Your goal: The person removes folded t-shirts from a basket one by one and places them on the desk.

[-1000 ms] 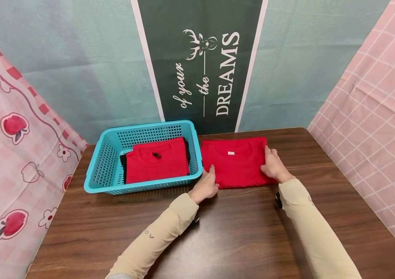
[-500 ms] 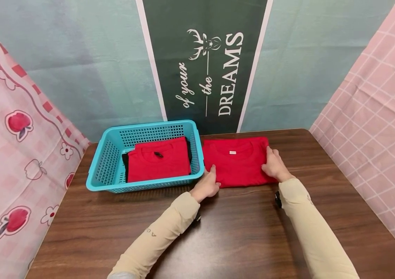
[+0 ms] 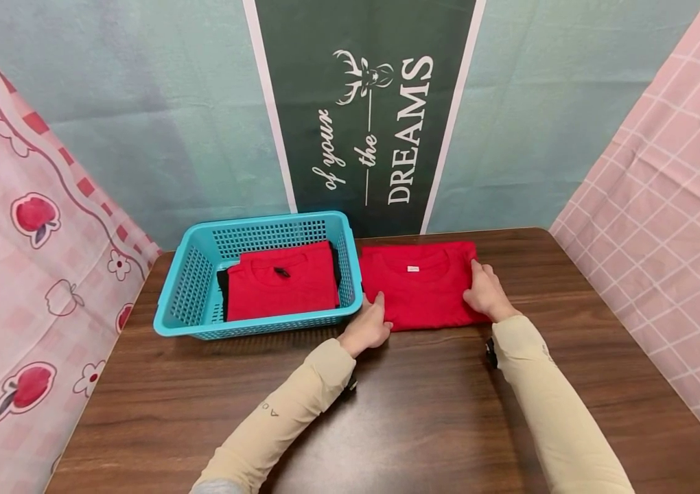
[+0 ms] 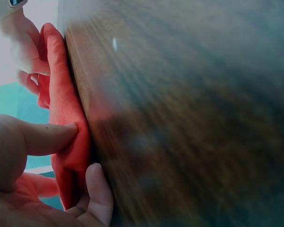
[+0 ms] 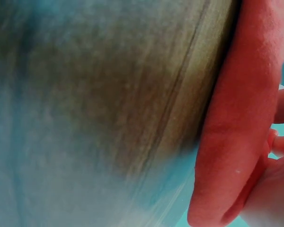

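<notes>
A folded red T-shirt (image 3: 425, 291) with a white neck label lies flat on the table, right beside the basket. My left hand (image 3: 367, 324) pinches its near left corner; in the left wrist view the thumb (image 4: 52, 138) presses on the top while fingers reach under the edge. At the right side my right hand (image 3: 487, 291) grips the shirt's edge. In the right wrist view that hand (image 5: 274, 184) is partly cut off behind the thick red fold (image 5: 241, 123). Another folded red T-shirt (image 3: 288, 288), with a dark label, rests in the basket on top of black cloth.
The blue plastic basket (image 3: 167, 312) stands at the back left, its right wall close to the shirt and my left hand. The brown wooden table (image 3: 424, 412) runs up to a printed curtain (image 3: 202, 123) behind. Pink cloths (image 3: 665, 206) hang at both sides.
The view has shifted slightly, so the scene sits a little to the right. Both hands stay at the same edges of the red T-shirt, and nothing else has visibly moved.
</notes>
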